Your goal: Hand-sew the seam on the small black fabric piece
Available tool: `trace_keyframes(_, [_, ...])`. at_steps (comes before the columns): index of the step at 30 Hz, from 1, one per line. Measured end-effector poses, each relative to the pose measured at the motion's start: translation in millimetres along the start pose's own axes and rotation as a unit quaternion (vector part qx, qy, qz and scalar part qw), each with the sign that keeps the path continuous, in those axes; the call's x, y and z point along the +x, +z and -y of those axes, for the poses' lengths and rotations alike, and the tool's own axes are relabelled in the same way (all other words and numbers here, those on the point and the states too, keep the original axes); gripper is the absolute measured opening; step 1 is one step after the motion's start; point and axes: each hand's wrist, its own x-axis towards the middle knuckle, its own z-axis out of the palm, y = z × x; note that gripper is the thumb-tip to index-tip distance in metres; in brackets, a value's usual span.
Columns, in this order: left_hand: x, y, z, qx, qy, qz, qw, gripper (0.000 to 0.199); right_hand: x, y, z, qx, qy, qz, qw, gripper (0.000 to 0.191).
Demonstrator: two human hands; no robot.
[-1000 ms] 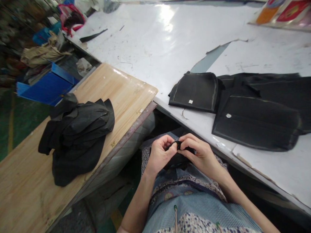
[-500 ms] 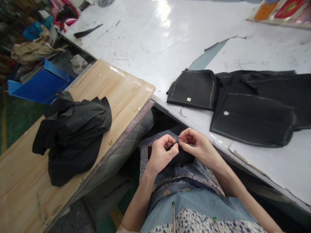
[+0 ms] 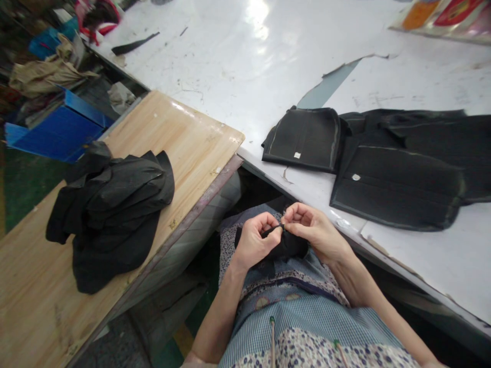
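Observation:
A piece of black fabric [image 3: 294, 247] lies over my lap, on a blue patterned apron [image 3: 291, 317]. My left hand [image 3: 258, 239] pinches a folded edge of it between thumb and fingers. Close beside it, fingertips nearly meeting, my right hand [image 3: 309, 225] pinches the same edge. Whatever small detail sits between the fingertips is too small to make out. The rest of the fabric is partly hidden under both hands.
A crumpled heap of black fabric [image 3: 115, 214] rests on the wooden board [image 3: 199, 133] at left. Folded black pieces [image 3: 399, 189] with small white tags lie on the white table [image 3: 230, 61]. A blue box [image 3: 57, 128] stands beyond the board, and a plastic package [image 3: 445, 20] lies at far right.
My right fingertips have shifted very slightly at the fabric edge. The view has moved a little; both hands keep their pinch.

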Motion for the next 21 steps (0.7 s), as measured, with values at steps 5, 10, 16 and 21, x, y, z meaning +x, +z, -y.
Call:
trace_keyframes(5, [0.2, 1.9, 1.2, -0.019, -0.02, -0.001, 1.0, 0.021, -1.5, 0.9, -1.7, -0.049, -0.029, -0.002, 0.998, 0.016])
trace_keyframes(10, [-0.1, 1.4, -1.6, 0.003, -0.015, -0.004, 1.0, 0.018, -3.4, 4.1, 1.2, -0.122, -0.082, -0.014, 0.989, 0.01])
trace_keyframes(16, [-1.7, 0.9, -2.8, -0.022, -0.02, -0.008, 1.0, 0.018, -8.5, -7.0, 9.5, -0.147, -0.051, 0.05, 0.987, 0.018])
trace_keyframes(21, [-1.5, 0.8, -1.5, -0.029, -0.017, -0.006, 0.999, 0.018, -11.5, -15.5, 11.4, -0.208, -0.08, 0.105, 0.969, 0.018])
